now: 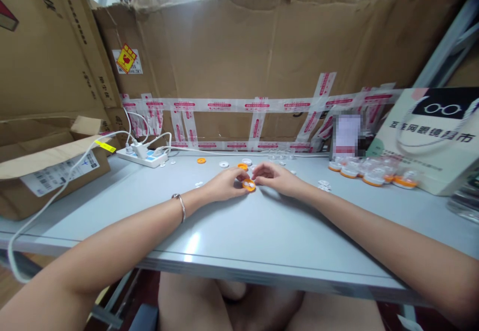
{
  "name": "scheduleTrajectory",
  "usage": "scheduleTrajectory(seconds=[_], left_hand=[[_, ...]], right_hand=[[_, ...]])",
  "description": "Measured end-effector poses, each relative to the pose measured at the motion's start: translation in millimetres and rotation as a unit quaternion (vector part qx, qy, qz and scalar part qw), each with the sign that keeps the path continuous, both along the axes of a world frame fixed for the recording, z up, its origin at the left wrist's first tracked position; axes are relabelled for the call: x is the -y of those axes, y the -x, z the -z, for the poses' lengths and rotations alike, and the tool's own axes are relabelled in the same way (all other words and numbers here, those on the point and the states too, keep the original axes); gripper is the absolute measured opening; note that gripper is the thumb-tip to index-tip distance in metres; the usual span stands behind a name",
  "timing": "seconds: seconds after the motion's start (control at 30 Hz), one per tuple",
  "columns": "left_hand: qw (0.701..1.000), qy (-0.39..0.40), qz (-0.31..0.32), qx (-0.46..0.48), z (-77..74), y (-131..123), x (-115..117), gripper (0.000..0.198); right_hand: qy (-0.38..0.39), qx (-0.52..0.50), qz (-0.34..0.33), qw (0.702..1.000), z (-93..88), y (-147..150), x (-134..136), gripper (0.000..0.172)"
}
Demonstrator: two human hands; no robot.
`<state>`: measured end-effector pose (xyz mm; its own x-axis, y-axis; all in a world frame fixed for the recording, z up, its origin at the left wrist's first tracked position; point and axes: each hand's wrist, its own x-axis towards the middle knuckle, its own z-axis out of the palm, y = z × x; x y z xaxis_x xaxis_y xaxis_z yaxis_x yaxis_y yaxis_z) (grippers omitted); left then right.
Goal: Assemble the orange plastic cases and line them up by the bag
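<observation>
My left hand [227, 183] grips an orange round plastic base [249, 185] between thumb and fingers, tilted a little above the table. Small white parts sit inside its rim. Close by on the right, my right hand [275, 177] has its thumb and fingertips pinched together beside the base; whatever they hold, if anything, is too small to make out. Just behind the hands lie another orange ring [243, 166] and a white disc [247, 162]. Farther left are a white ring [223, 164] and an orange ring [201, 161].
Several clear-domed pieces with orange and white bases [373, 177] stand at right, before a paper bag [430, 141] and a blurred upright object [346, 134]. Small white parts [324, 185] lie nearer. A power strip [142, 156] and open carton [56, 166] are left; a cardboard wall [224, 47] closes the back.
</observation>
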<state>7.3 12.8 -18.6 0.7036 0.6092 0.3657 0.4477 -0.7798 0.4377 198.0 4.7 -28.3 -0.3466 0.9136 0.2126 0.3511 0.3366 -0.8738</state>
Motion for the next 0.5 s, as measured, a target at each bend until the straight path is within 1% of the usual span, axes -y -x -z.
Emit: scheduleTrajectory(seconds=[0.1,0.13,0.2,0.27,0.37,0.5], left_hand=[[0.998,-0.024,0.055,0.012,0.5,1.9,-1.7,0.028],[0.997,-0.031,0.069,0.012,0.9,2.2,-2.3,0.026],[0.995,-0.041,0.087,0.011,1.8,2.4,-3.2,0.023],[0.995,-0.05,0.091,0.012,2.6,2.3,-3.8,0.022],[0.994,-0.059,0.093,0.009,2.3,2.4,-4.3,0.023],[0.993,-0.067,0.102,-0.004,-2.0,4.1,-4.4,0.026]], right_hand=[[0.131,-0.097,-0.015,0.986,-4.1,1.1,3.8,0.02],[0.159,-0.112,-0.027,0.981,-5.8,1.5,5.8,0.021],[0.19,-0.131,-0.048,0.972,-8.6,1.5,9.3,0.024],[0.202,-0.131,-0.067,0.968,-9.6,0.0,10.8,0.029],[0.192,-0.103,-0.087,0.972,-8.4,-3.4,9.4,0.036],[0.18,-0.088,-0.081,0.976,-6.5,-4.8,6.9,0.039]])
